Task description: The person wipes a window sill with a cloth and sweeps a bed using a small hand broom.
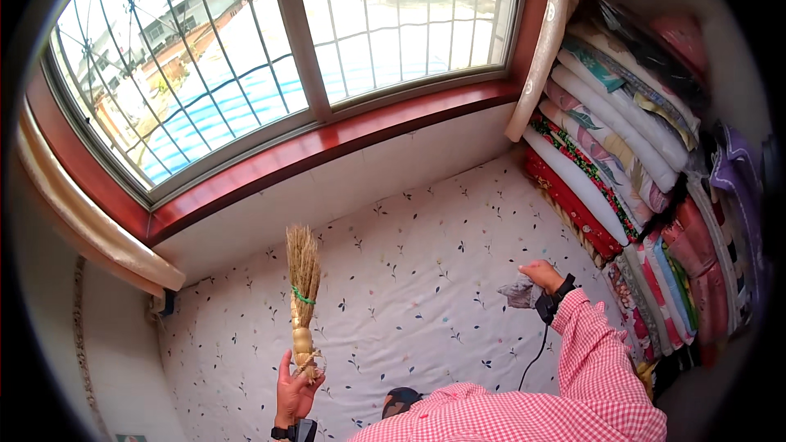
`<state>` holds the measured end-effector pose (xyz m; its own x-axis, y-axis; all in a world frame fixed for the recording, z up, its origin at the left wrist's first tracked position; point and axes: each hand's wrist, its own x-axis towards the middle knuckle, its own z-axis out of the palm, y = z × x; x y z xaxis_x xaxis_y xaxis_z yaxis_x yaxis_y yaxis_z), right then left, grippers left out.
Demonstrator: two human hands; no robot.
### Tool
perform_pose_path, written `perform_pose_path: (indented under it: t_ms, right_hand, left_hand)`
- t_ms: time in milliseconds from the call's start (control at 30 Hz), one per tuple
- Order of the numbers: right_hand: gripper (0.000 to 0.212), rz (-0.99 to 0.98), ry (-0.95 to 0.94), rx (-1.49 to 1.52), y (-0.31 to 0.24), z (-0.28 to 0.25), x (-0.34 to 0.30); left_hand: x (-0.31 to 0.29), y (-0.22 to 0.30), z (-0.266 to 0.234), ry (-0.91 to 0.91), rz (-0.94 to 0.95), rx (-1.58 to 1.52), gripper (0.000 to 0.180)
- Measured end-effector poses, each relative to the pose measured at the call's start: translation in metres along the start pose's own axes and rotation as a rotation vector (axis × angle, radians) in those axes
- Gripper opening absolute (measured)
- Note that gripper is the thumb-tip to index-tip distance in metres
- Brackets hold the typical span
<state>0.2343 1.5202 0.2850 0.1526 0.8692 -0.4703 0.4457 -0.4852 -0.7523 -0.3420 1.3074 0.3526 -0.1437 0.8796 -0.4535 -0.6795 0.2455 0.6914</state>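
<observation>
Printed sheet (393, 278) covers the surface below the window (315, 49) at 11 o'clock. Folded bedding (618, 135) is stacked at 3 o'clock, likely to save space. At 7 o'clock, the left hand (295, 395) grasps the whisk broom (302, 307) low on its handle, leaving the bristles (303, 266) free. At 4 o'clock, the right hand (539, 274) clutches 1 bunched grey cloth (518, 292).

Straw yellow along the hand broom (303, 334), bright green around its tie (304, 296). Mottled grey on the cloth (519, 291). Pink-and-white gingham over the shirt (602, 352). Pale pinkish white across the sheet (409, 278), scattered with dark leafy sprigs. Reddish brown along the windowsill (344, 138).
</observation>
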Motion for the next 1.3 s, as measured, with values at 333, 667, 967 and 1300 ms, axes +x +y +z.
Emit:
perform_pose_path:
  t_ms: [333,667,967,1300]
  right_hand:
    - [0.061,0.774,0.439,-0.14,0.196,-0.078,-0.212]
    - [0.035,0.769,0.55,0.421,0.309,-0.081,-0.147]
    - [0.021,0.169,0.074,0.464,-0.01,-0.077,0.135]
    - [0.019,-0.112,-0.479,0.544,-0.256,0.088,0.177]
  left_hand:
    - [0.125,0.04,0.093,-0.374,-0.123,0.035,0.052]
    - [0.195,-0.011,0.209,-0.308,-0.239,-0.021,0.044]
    - [0.235,0.059,0.176,-0.038,0.226,-0.236,0.027]
    - [0.287,0.18,0.089,0.117,0.513,-0.056,0.006]
